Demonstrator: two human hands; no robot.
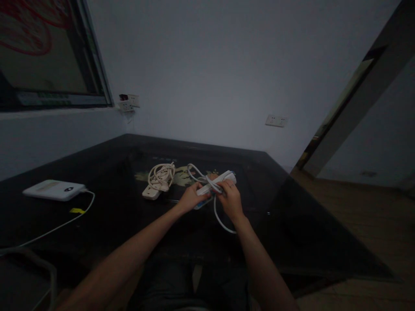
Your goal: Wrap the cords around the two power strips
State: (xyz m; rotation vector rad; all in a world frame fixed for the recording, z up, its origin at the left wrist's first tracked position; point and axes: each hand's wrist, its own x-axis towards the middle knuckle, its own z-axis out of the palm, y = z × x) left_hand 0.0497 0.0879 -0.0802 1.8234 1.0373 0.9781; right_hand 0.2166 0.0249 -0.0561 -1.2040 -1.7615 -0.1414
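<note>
A white power strip (228, 175) is held above the dark table between both hands, tilted up to the right. My left hand (190, 197) is closed around its lower left end. At its right part is my right hand (231, 198), the fingers pinching the white cord (210, 183) where it crosses the strip. A loop of that cord sticks out to the upper left, and another stretch hangs in a curve below my right hand. Something bluish shows under the strip by my left fingers; I cannot make out what it is.
Left of my hands lies a second power strip (151, 193) with its coiled cord (161, 176) on top. A white power bank (54, 190) with a cable rests on the table (292, 233) at far left. Wall sockets (276, 121) are behind the table.
</note>
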